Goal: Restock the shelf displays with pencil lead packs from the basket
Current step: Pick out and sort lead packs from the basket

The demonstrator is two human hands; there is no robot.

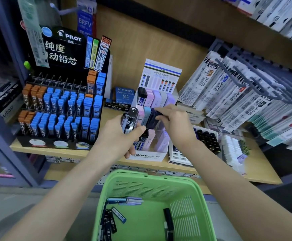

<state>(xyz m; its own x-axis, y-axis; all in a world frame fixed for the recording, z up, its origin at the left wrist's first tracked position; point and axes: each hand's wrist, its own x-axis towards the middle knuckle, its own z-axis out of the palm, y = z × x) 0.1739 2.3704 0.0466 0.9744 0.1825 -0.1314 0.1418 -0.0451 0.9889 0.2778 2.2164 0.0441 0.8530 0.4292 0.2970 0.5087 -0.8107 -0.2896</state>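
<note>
Slim black lead packs (130, 121) with white "03" print and clear windows, bunched in the left hand (117, 136): grip clenched around them, thumb across the lower front, just at 9 o'clock of the Mono display (147, 156). Long axis near upright, top ends tipped toward 1 o'clock. At 3 o'clock of that bundle, right hand (175, 123), grip pinching the top of a dark navy pack (153, 120) in the display's middle tier, beside a pale blue pack (146, 115); standing on end, leaning back toward 12. More loose packs (111, 219), black and blue, lying flat in the green basket (141, 187) at 6 o'clock, pointing various ways.
</note>
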